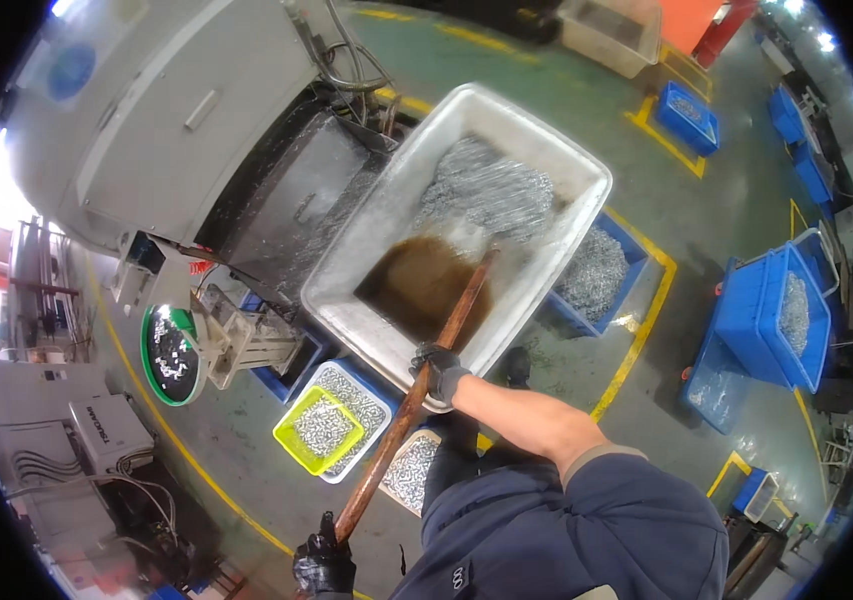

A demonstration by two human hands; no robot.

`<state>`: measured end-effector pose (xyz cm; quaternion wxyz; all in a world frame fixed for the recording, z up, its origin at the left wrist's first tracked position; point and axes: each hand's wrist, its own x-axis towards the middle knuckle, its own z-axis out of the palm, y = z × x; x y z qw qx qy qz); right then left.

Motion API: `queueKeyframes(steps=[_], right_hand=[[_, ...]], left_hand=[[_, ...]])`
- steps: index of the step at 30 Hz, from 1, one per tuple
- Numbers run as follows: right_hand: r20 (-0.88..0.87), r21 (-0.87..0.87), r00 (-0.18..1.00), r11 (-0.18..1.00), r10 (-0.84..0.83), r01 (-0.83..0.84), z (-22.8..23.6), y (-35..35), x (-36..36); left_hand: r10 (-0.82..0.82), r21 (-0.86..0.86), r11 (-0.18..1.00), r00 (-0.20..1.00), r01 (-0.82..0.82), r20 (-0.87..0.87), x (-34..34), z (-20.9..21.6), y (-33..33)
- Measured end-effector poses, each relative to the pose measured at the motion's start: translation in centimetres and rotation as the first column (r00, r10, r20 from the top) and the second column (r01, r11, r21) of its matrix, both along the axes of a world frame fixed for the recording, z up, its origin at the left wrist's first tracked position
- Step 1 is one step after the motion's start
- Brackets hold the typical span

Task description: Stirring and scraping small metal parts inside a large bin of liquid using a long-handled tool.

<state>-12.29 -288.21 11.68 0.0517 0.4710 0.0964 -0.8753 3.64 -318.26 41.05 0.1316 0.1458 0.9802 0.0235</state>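
Note:
A long reddish-brown wooden pole (389,447) slants from the lower left up into a big white tub (358,240). Near the tub's front rim, my right hand (437,370), in a dark glove, is closed around the pole's middle. Lower down, my left hand (324,562), in a shiny black glove, grips its near end. The pole's far end reaches into the tub by a heap of wet metal shavings (491,190); whether it carries a tool head cannot be made out. Brown liquid (416,280) lies at the tub's near side.
A grey machine with a metal chute (291,195) stands at the tub's left. Below it are a yellow-green basket (318,430) of small metal parts and a green-rimmed round container (171,355). Blue bins (601,275) of metal pieces and a blue cart (761,320) stand right.

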Motion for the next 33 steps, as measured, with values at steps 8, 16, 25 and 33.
queueKeyframes(steps=[8,16,25,33], right_hand=[[0.020,-0.014,1.000,1.000,-0.001,0.001,5.8,1.3,0.7],[-0.092,0.033,0.992,0.995,-0.086,0.089,9.6,4.1,1.5],[-0.149,-0.009,0.963,0.974,-0.224,0.225,9.4,9.4,4.8],[-0.132,0.025,0.941,0.948,-0.312,0.318,6.0,14.2,8.6]], left_hand=[[0.029,-0.173,0.985,0.999,-0.022,0.035,0.5,5.6,1.5],[-0.068,-0.228,0.971,0.997,0.076,0.040,-0.5,7.8,2.3],[-0.141,-0.196,0.967,0.982,0.164,0.125,-3.1,7.6,5.2],[-0.276,-0.135,0.948,0.955,0.289,0.106,-4.8,7.0,11.2]])
